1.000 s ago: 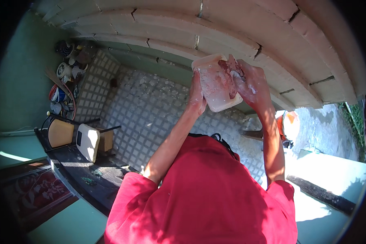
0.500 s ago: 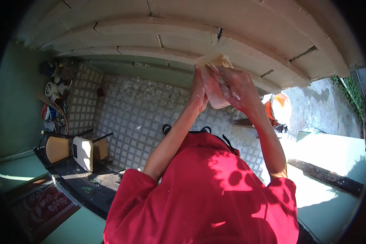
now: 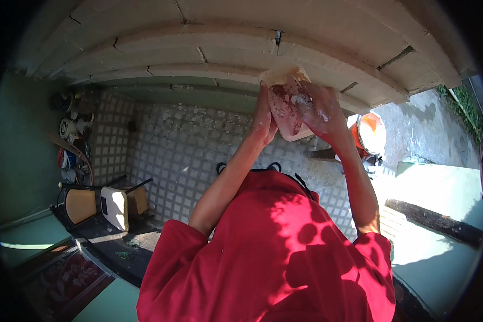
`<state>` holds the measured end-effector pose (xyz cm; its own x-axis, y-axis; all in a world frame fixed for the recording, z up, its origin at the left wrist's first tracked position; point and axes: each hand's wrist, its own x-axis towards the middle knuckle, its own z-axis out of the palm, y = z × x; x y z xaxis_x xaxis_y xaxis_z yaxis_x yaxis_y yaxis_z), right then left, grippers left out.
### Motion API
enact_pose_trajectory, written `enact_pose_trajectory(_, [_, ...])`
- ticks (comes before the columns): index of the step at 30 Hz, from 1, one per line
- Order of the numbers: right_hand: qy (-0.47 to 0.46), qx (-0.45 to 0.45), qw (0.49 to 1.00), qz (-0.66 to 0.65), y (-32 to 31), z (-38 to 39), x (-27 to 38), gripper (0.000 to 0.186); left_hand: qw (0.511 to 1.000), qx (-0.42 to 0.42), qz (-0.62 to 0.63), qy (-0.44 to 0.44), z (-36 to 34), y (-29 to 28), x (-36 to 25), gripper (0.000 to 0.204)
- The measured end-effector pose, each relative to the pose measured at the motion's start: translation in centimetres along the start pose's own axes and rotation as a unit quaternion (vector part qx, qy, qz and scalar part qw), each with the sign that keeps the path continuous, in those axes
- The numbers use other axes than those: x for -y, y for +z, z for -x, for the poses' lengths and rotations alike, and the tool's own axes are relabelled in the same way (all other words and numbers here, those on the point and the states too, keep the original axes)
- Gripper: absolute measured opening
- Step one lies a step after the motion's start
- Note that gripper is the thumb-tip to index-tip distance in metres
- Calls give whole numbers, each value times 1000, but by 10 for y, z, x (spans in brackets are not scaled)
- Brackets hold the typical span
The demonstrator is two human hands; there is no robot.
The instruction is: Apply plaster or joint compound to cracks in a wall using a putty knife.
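Note:
In the upper middle, my left hand (image 3: 262, 115) grips the left side of a pale rectangular plastic tub (image 3: 294, 135), coated inside with pinkish-white material. My right hand (image 3: 324, 115) is at the tub's right, its fingers closed round a flat scraper-like tool (image 3: 285, 99) smeared reddish and white, which lies across the tub's mouth. The tool's exact shape is partly hidden by the fingers. Both hands have white smears, and the tub sits near a beige ridged surface of boards (image 3: 214, 43) with cracks.
Chairs (image 3: 80, 206) stand at lower left by a dark ledge (image 3: 107, 241). Buckets and containers (image 3: 67, 129) line the left wall. An orange-and-white bucket (image 3: 371, 131) is at right, beyond the tiled floor (image 3: 172, 139). A dark beam (image 3: 434, 222) crosses a pale surface at lower right.
The view has shifted, with more beige boards showing. The tub tipped and the right hand moved inward over it; since then both hands and the tub have risen slightly in view.

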<state>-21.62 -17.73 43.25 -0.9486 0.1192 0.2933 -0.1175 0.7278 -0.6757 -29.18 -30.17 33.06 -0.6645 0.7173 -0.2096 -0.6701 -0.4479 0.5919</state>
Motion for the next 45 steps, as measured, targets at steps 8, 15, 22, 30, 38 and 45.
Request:
enact_pose_trajectory(8, [8, -19, 999, -50, -15, -5, 15, 40, 1000, -9, 23, 7, 3, 3, -1, 66])
enact_pose_trajectory(15, [-1, 18, 999, -35, 1, -9, 11, 38, 998, 0, 66, 13, 3, 2, 0, 63])
enact_pose_trajectory(22, [-17, 13, 1000, -10, -9, -7, 4, 41, 998, 7, 53, 28, 3, 10, 2, 71])
enact_pose_trajectory(30, [12, 3, 997, 82, -44, -19, 23, 33, 996, 18, 82, 24, -1, 15, 7, 69])
enact_pose_trajectory(38, [-30, 17, 992, 118, -28, -13, 13, 34, 995, 12, 101, 11, -7, 10, 16, 71])
enact_pose_trajectory(45, [-8, 36, 996, 83, -14, -8, 0, 38, 996, 0, 86, 15, -9, 10, 14, 69])
